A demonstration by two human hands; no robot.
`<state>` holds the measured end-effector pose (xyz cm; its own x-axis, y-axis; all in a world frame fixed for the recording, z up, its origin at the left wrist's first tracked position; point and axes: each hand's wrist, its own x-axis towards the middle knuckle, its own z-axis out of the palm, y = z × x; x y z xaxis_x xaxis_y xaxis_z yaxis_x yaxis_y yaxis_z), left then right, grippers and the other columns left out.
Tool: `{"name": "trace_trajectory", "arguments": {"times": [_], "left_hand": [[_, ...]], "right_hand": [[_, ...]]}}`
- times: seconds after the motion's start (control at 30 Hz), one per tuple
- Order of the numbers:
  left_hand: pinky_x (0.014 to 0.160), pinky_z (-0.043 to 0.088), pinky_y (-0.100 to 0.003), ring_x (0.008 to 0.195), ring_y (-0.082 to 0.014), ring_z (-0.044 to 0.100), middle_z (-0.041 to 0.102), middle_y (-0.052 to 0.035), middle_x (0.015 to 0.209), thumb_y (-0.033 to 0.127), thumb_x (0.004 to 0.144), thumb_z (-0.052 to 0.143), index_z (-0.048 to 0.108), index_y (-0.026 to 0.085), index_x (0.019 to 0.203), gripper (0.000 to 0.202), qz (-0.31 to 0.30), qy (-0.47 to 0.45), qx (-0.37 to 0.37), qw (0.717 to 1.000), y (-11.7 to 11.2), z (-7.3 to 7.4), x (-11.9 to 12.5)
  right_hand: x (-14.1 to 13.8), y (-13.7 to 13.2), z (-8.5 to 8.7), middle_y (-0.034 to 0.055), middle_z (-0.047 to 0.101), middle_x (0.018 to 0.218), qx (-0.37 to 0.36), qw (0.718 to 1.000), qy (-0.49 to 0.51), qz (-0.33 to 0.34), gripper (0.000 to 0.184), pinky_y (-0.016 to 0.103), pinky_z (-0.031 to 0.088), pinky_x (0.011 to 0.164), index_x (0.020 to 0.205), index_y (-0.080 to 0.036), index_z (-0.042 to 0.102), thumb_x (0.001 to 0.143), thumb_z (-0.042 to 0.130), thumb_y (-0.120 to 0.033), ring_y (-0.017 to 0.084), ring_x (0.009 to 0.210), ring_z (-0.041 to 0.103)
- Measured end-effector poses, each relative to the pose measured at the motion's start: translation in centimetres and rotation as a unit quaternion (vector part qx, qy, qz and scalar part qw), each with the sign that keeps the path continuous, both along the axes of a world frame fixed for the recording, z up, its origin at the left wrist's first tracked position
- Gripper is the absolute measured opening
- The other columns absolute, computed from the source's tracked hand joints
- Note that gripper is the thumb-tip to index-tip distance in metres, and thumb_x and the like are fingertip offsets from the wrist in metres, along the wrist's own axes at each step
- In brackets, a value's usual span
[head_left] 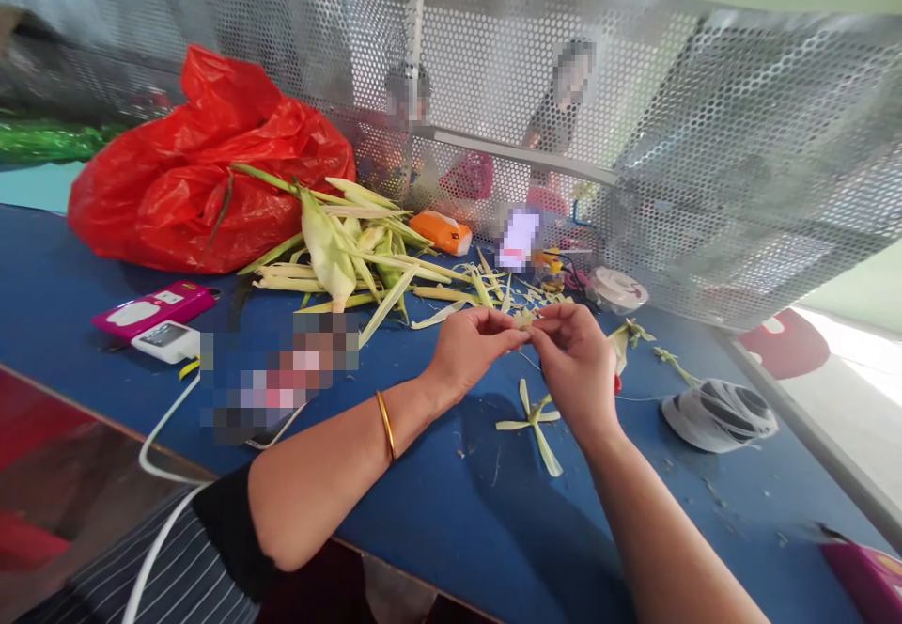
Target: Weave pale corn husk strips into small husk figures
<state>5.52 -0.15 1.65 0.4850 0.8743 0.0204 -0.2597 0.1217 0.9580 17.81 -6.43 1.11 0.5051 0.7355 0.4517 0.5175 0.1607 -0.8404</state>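
My left hand and my right hand meet above the blue table, fingertips pinched together on a small pale piece of corn husk. Fingers hide most of it. Just below lies a cross-shaped husk piece with several narrow arms. Beyond my right hand is another husk piece with something red by it, partly covered by the hand. A fine thread runs from near my right hand to a grey-and-white spool. Husk scraps are scattered behind my fingers.
A heap of corn husks leans against a red plastic bag. Nearby are an orange packet, a tape roll, a magenta case and a white device with a cable. A perforated metal screen borders the table; people sit behind it.
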Motion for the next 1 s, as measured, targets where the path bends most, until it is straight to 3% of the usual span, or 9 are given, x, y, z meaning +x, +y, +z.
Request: {"name": "trace_trajectory", "arguments": {"times": [0.23,0.37,0.47,0.63,0.8,1.0], "left_hand": [[0.061,0.051,-0.024,0.055,-0.0093,0.060,0.067,-0.0007,0.065,0.009,0.074,0.071,0.068,0.014,0.068,0.009,0.024,0.019,-0.027,0.999,0.18,0.16,0.05],[0.067,0.053,-0.026,0.062,-0.0109,0.065,0.071,-0.0029,0.071,0.010,0.076,0.071,0.072,0.014,0.075,0.004,-0.019,0.005,-0.059,0.998,0.35,-0.14,0.03],[0.069,0.054,-0.027,0.063,-0.0118,0.066,0.072,-0.0041,0.070,0.013,0.079,0.068,0.073,0.014,0.076,0.006,-0.035,0.019,-0.039,0.998,0.45,-0.25,-0.04],[0.066,0.054,-0.025,0.062,-0.0116,0.065,0.071,-0.0029,0.069,0.010,0.077,0.068,0.074,0.015,0.074,0.008,0.005,0.052,0.059,0.997,0.42,-0.25,-0.12],[0.061,0.053,-0.024,0.056,-0.0097,0.062,0.068,-0.0011,0.066,0.010,0.076,0.071,0.072,0.015,0.070,0.007,-0.006,0.053,0.029,0.998,0.38,-0.28,0.00],[0.060,0.052,-0.023,0.052,-0.0079,0.060,0.066,-0.0004,0.063,0.007,0.075,0.070,0.070,0.013,0.067,0.011,-0.007,0.044,-0.020,0.999,0.58,-0.16,0.02]], "right_hand": [[-0.09,0.23,-0.16,0.0000,0.071,0.071,0.011,0.994,0.098,0.047,0.027,0.034,0.054,0.065,0.091,-0.022,0.057,0.074,0.074,-0.033,0.019,0.064,0.070],[-0.06,0.27,-0.12,-0.0006,0.070,0.067,0.007,0.992,0.114,0.046,0.033,0.033,0.053,0.060,0.088,-0.022,0.056,0.070,0.078,-0.038,0.019,0.059,0.069],[0.05,0.26,-0.10,-0.0002,0.071,0.067,0.001,0.994,0.105,0.041,0.033,0.032,0.052,0.060,0.087,-0.022,0.056,0.070,0.078,-0.040,0.019,0.060,0.069],[0.50,0.36,-0.11,0.0019,0.073,0.071,-0.028,0.992,0.108,0.061,0.033,0.031,0.051,0.062,0.089,-0.020,0.061,0.071,0.078,-0.042,0.020,0.066,0.071],[0.86,0.36,-0.22,0.0010,0.071,0.070,-0.026,0.994,0.097,0.046,0.028,0.029,0.048,0.059,0.085,-0.019,0.064,0.070,0.078,-0.039,0.017,0.063,0.065],[0.90,0.18,-0.13,0.0016,0.071,0.073,-0.029,0.999,0.009,0.034,0.018,0.032,0.049,0.064,0.090,-0.020,0.063,0.077,0.068,-0.032,0.018,0.066,0.065]]}}
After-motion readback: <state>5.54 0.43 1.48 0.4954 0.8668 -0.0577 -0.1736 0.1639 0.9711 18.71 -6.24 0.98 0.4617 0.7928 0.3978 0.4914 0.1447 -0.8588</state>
